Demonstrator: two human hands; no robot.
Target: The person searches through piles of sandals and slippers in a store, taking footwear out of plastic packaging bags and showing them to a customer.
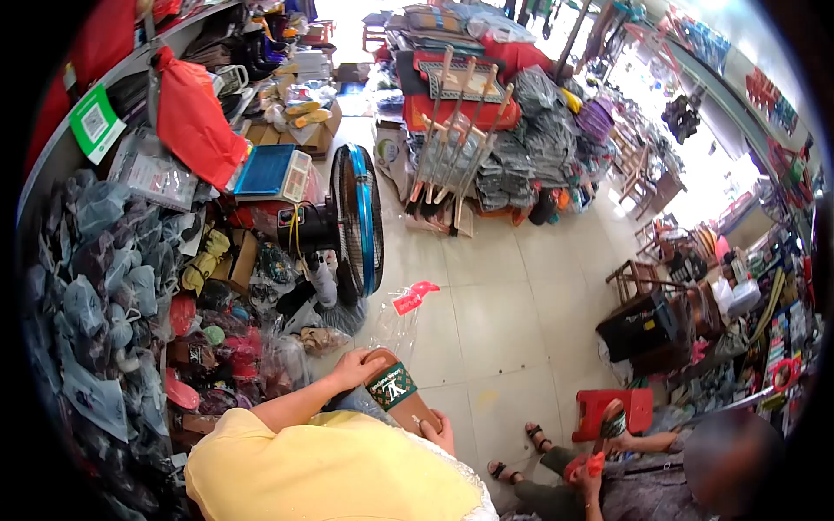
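A brown slide slipper with a green patterned strap and white lettering is held in front of my yellow top, tilted down to the right. My left hand is closed on its upper end, beside the strap. At the lower end of the sole, my right hand grips the edge, partly hidden by my clothing. A clear plastic bag with a pink tag is just beyond the slipper, near my left hand. Whether my fingers touch the bag, I cannot tell.
A standing fan is ahead. Bagged goods pile up on the left. Brooms lean on stacked goods. At lower right a person holds a similar slipper near a red stool. Wooden chairs stand right.
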